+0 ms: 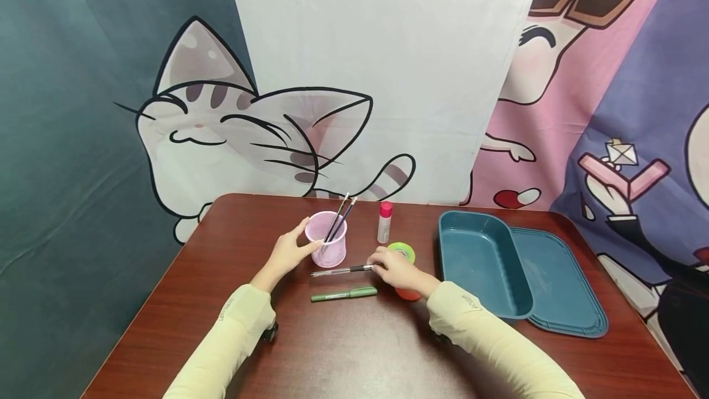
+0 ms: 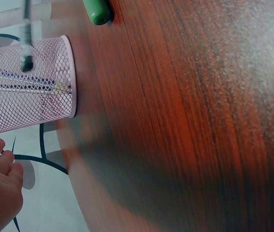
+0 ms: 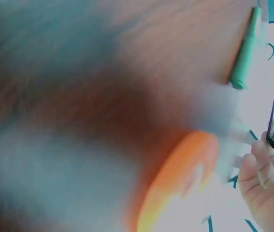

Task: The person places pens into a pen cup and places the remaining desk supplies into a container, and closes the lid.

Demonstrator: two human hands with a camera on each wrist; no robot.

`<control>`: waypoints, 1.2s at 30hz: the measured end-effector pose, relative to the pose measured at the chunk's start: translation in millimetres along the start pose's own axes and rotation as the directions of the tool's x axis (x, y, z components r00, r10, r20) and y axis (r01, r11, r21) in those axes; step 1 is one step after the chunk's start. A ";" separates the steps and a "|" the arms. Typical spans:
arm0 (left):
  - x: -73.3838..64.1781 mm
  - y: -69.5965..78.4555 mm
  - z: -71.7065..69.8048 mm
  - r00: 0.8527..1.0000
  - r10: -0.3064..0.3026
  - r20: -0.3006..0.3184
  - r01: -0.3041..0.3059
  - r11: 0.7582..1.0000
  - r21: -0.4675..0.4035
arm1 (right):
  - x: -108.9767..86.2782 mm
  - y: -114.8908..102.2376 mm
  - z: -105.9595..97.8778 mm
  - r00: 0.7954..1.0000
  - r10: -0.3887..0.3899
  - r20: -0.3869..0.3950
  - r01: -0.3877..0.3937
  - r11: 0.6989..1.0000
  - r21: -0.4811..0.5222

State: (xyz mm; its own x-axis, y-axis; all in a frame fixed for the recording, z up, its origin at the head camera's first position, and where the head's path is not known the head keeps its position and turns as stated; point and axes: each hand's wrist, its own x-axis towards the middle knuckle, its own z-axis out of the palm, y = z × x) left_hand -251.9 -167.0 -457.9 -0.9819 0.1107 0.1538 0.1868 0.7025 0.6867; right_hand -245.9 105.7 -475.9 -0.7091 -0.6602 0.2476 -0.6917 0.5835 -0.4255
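Note:
My left hand grips the pink mesh pen cup at its side, with the thumb near the front of the rim. Two thin paintbrushes lean in the cup, their ends standing above the rim. My right hand pinches a clear pen with a black grip by one end. The pen's other end points left toward the cup. In the right wrist view the fingertips meet at the pen's dark clip end. A green marker lies on the table just in front of the pen.
A glue stick with a pink cap stands behind the right hand. Green tape and an orange-red roll lie partly under that hand. On the right, a blue tray sits overlapping its blue lid on the wooden table.

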 end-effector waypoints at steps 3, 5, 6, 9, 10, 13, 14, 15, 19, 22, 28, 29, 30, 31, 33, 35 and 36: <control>0.2 -0.9 0.4 1.000 0.003 -0.004 -0.003 1.000 0.001 | -1.0 0.3 -9.9 1.000 0.001 -0.006 -0.001 1.000 0.005; 0.4 -1.8 0.9 1.000 0.005 -0.009 -0.005 1.000 0.000 | -1.9 -1.2 -17.6 1.000 0.004 -0.012 -0.004 1.000 0.017; 0.4 -2.2 1.1 1.000 0.006 -0.010 -0.006 1.000 0.000 | -2.4 -2.2 -21.7 1.000 0.002 -0.017 -0.002 1.000 0.018; 0.5 -2.7 1.3 1.000 0.007 -0.011 -0.007 1.000 0.002 | -2.8 -3.9 -32.4 0.999 0.015 -0.029 -0.014 0.999 0.030; 0.6 -2.7 1.3 1.000 0.005 -0.010 -0.005 1.000 0.001 | -2.7 -4.6 -35.9 0.999 0.017 -0.032 -0.016 0.999 0.042; 0.4 -2.7 1.0 1.000 0.004 -0.005 -0.004 1.000 0.001 | -1.7 -5.1 -45.5 0.999 0.026 -0.044 -0.022 0.997 0.076; 0.3 -2.7 0.9 1.000 0.002 -0.005 -0.002 1.000 0.001 | -1.2 -5.4 -48.6 0.998 0.027 -0.050 -0.023 0.996 0.088; 0.3 -2.7 0.8 1.000 0.002 -0.003 -0.002 1.000 0.003 | -0.7 -5.8 -51.6 0.998 0.028 -0.055 -0.022 0.995 0.097; 0.7 -3.0 1.1 1.000 0.003 -0.002 -0.003 1.000 0.011 | 2.2 -7.9 -63.5 0.996 0.059 -0.068 -0.049 0.990 0.132; 0.7 -2.6 1.3 1.000 0.002 0.000 -0.002 1.000 0.013 | 4.7 -10.7 -72.4 0.995 0.078 -0.069 -0.066 0.984 0.167; 0.0 -1.6 1.0 1.000 -0.005 0.006 0.005 1.000 0.009 | 10.9 -17.1 -88.6 0.991 0.094 -0.094 -0.075 0.980 0.184; -0.1 -1.4 1.0 1.000 -0.006 0.007 0.005 1.000 0.009 | 11.8 -17.7 -90.9 0.990 0.099 -0.103 -0.080 0.980 0.181; -0.1 -1.3 1.0 1.000 -0.006 0.006 0.006 1.000 0.010 | 12.9 -18.1 -93.0 0.988 0.103 -0.113 -0.082 0.980 0.179; -0.1 -1.3 1.0 1.000 -0.007 0.006 0.007 1.000 0.010 | 13.9 -18.5 -95.0 0.987 0.105 -0.122 -0.082 0.981 0.177; -0.1 -1.2 1.0 1.000 -0.004 0.007 0.003 1.000 0.008 | 16.0 -18.5 -98.3 0.984 0.105 -0.141 -0.079 0.981 0.180; 0.3 -1.6 1.2 1.000 -0.001 0.003 0.001 1.000 0.008 | 18.1 -18.0 -101.0 0.982 0.107 -0.158 -0.077 0.979 0.187; 0.5 -1.8 1.2 1.000 0.001 0.001 -0.001 1.000 0.008 | 19.3 -17.8 -102.2 0.980 0.107 -0.168 -0.075 0.979 0.188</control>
State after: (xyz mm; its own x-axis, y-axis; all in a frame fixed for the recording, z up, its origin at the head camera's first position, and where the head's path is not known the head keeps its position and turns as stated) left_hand -252.8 -167.4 -460.0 -0.9816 0.1123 0.1542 0.1880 0.7079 0.6809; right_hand -261.2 130.9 -374.6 -0.7920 -0.5051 0.3429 -0.5986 0.5322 -0.5987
